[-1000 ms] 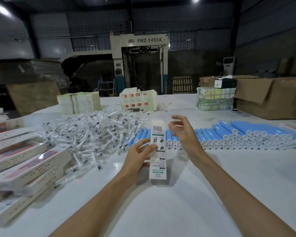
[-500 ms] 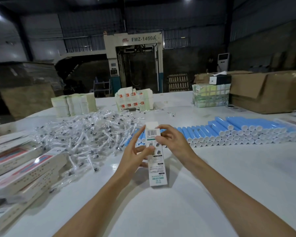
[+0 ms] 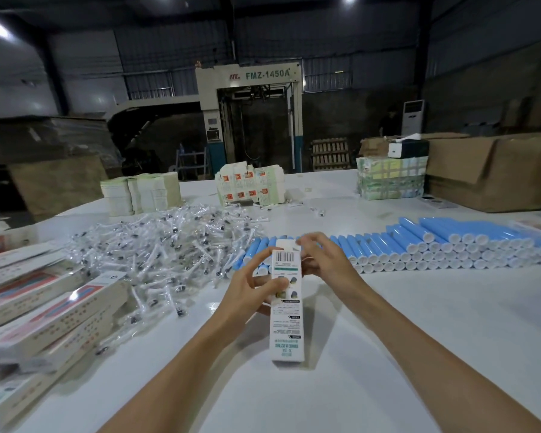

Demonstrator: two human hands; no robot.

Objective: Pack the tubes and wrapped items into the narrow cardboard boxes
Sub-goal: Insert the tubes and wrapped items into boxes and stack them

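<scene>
Narrow box, midsection inside left grip.

Stock count: one box in hand, the rest lying in bulk.

Two hands, the left hand and the right hand, are holding one narrow box. Blue tubes are lying in one two-tier row, several dozen, too many to count singly. Wrapped items are lying in one heap, far too many to count. Closed boxes are lying stacked at the left, at least five showing, more running off the edge. About three pale carton stacks and one printed carton pile are standing behind. One taped bundle, one brown carton and one machine are standing farther back.
</scene>
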